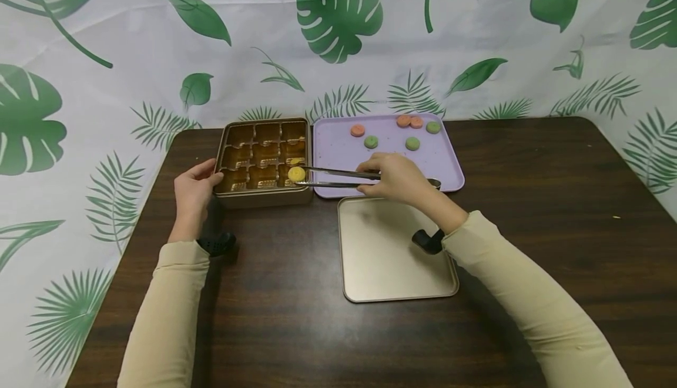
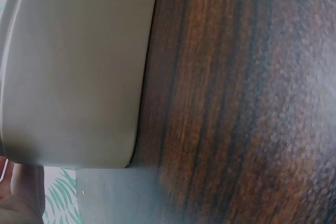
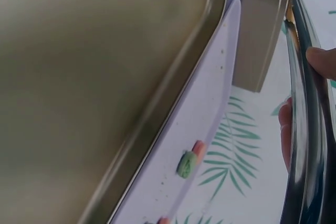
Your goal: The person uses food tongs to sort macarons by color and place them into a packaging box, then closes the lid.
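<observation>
My right hand (image 1: 396, 176) grips a pair of metal tongs (image 1: 338, 171), thumb and fingers on opposite arms. Between the tong tips is a yellow macaron (image 1: 297, 174), over the right column of a gold tin box (image 1: 264, 201). A brown divided insert (image 1: 262, 174) lines the box, and some yellow shows in the middle-right compartment. My left hand (image 1: 193, 194) holds the box at its left side, thumb on the rim. In the left wrist view the box's plain wall (image 2: 79, 77) fills the left. The tongs (image 3: 304, 119) cross the right of the right wrist view.
A lilac tray (image 1: 338, 153) right of the box bears several pink and green macarons, among them a green macaron (image 1: 412, 143) and a pink macaron (image 1: 357, 130). In front of it lies a flat gold lid (image 1: 391, 258). A leaf-print cloth (image 1: 338, 76) hangs behind the dark wooden table (image 1: 275, 317).
</observation>
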`<state>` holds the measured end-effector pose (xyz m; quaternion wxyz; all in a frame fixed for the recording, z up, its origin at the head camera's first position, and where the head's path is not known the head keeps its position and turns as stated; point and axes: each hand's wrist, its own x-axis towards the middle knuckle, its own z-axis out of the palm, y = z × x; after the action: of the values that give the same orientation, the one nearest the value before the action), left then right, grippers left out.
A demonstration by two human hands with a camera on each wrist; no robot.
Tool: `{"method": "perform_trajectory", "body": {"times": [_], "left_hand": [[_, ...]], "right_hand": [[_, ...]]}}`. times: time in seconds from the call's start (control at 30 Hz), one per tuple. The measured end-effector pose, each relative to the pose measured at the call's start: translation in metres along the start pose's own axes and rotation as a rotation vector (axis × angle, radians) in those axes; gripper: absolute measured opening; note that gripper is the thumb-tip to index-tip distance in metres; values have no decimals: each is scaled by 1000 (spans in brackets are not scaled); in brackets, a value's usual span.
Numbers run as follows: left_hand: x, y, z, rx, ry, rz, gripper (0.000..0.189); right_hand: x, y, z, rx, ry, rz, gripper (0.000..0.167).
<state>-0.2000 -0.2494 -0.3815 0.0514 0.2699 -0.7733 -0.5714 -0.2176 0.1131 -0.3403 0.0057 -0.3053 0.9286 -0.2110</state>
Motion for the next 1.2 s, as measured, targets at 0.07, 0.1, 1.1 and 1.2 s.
{"method": "perform_trajectory", "body": {"times": [0.07, 0.1, 1.1, 1.2], "left_hand": [[0, 0, 0, -2, -1, 1, 44], [0, 0, 0, -4, -2, 2, 44], [2, -2, 2, 11, 22, 20, 44], [2, -2, 2, 8, 17, 20, 44]], "right_hand": [[1, 1, 1, 0, -3, 2, 32], [1, 1, 2, 1, -3, 4, 32], [-3, 21, -14, 42, 49, 108, 45], [-4, 34, -18, 29, 89, 144, 45]]}}
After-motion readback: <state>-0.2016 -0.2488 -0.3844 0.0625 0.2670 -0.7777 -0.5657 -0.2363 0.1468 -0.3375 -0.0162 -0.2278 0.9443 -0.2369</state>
